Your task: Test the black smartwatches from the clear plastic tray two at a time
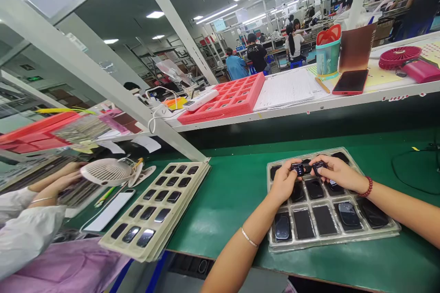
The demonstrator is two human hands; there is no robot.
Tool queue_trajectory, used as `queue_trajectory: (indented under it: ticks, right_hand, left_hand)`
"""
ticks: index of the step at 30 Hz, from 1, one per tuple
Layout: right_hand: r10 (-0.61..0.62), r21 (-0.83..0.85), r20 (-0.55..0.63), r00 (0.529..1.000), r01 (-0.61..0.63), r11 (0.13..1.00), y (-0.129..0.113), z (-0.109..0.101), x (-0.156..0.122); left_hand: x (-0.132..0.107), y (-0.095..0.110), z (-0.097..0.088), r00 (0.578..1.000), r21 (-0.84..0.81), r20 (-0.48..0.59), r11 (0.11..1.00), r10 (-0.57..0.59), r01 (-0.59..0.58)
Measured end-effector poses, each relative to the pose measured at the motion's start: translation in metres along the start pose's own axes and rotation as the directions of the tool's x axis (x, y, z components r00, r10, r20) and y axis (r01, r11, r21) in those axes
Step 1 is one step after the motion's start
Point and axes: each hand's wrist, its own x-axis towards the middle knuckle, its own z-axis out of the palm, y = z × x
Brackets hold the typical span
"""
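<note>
Left hand pinched a small black device, right hand a second black device, both just above a clear plastic tray of black phones near the green bench's front edge. Left along the bench lay a beige tray; a red tray sat on the far shelf.
</note>
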Motion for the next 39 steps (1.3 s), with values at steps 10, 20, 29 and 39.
queue_trajectory:
  ticks: [10,20,29,39]
  right_hand:
    - [-0.001,-0.011,0.048,0.999,0.001,1.000,-0.0036,0.0018,-0.0016]
    - [0.014,0.090,0.050,0.999,-0.018,0.996,0.0039,-0.0024,0.0001]
    - [0.009,0.030,0.019,1.000,-0.009,1.000,0.0015,-0.0009,-0.0012]
    - [-0.033,0.005,-0.045,0.998,0.033,0.999,-0.0008,0.0014,-0.0004]
  left_hand:
    - [0.0002,0.0035,0.0017,1.000,-0.026,-0.004,0.999,0.024,-0.024]
    - [-0.0002,0.0019,-0.0005,0.999,-0.058,0.020,0.998,-0.030,0.031]
    - [0.0005,-0.0013,-0.0001,1.000,-0.058,0.023,0.998,-0.018,0.019]
    - [0.0014,-0.0024,0.0016,1.000,-0.056,0.012,0.998,0.004,-0.003]
